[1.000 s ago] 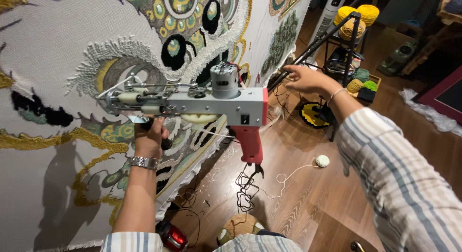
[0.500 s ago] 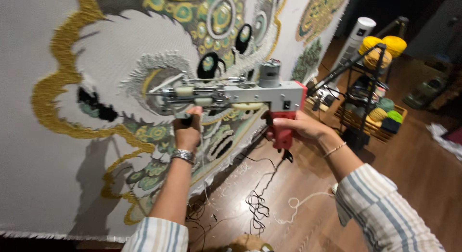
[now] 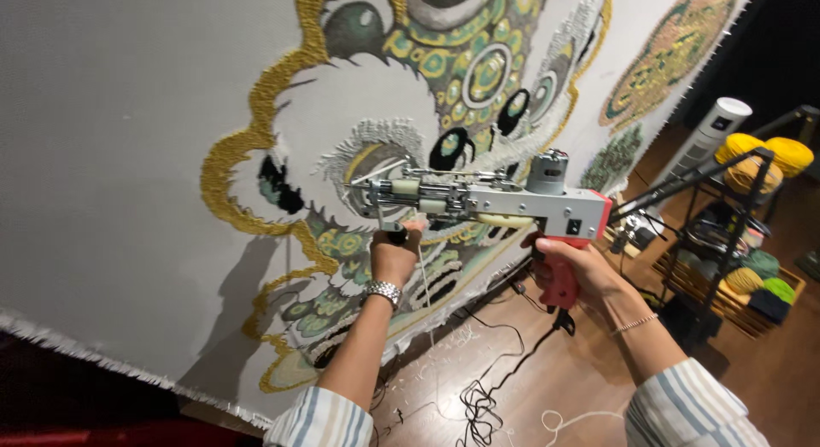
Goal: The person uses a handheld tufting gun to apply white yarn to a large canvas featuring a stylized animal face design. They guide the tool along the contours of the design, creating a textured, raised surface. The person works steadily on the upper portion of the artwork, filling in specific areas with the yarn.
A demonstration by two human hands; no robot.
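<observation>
**Tufting gun up against a half-filled cloth**

Both hands grip the grey metal tufting gun with the red pistol handle [image 3: 495, 204]. The left hand [image 3: 393, 257] is closed round the small black front grip under the needle end; the right hand [image 3: 574, 272] is wrapped round the red handle at the rear. The gun lies level, its needle end pointing toward 9 o'clock, close against the stretched white backing cloth [image 3: 120, 157]; whether the needle is through the cloth I cannot tell.

As for progress, much of the pattern looks filled: gold looped outlines, green and cream rings, black ovals, and a round gold-and-green patch [image 3: 675, 63] up at 1 o'clock. The wide stretch of cloth from 9 to 11 o'clock is bare, and the white field inside the gold outline looks flat. So I would judge the work well on, not finished.

Against the earlier frames, the right hand, then reaching out toward the black wire yarn rack [image 3: 726, 242] at 3 o'clock, has come onto the red handle, and the gun now sits higher on the design. A black cord [image 3: 504, 370] trails over the wooden floor [image 3: 589, 379].
</observation>
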